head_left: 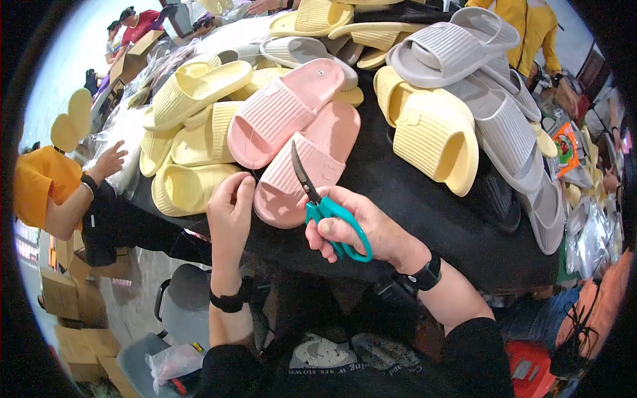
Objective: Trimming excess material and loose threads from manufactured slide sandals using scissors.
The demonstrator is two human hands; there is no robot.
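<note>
My right hand (361,229) holds small scissors (318,202) with teal handles, blades closed and pointing up over the lower of two pink ribbed slides (305,169). The second pink slide (282,109) lies above it, overlapping it. My left hand (229,212) rests with its fingertips at the left edge of the lower pink slide's strap, next to a pale yellow slide (192,186). Both slides lie on a black table (424,212). Black bands are on both my wrists.
Piles of pale yellow slides (199,86) and grey slides (458,50) cover the table. A person in an orange shirt (40,186) reaches in from the left. Another person in yellow (531,26) stands at the far side. Cardboard boxes (73,305) and a grey chair (179,305) are on the floor.
</note>
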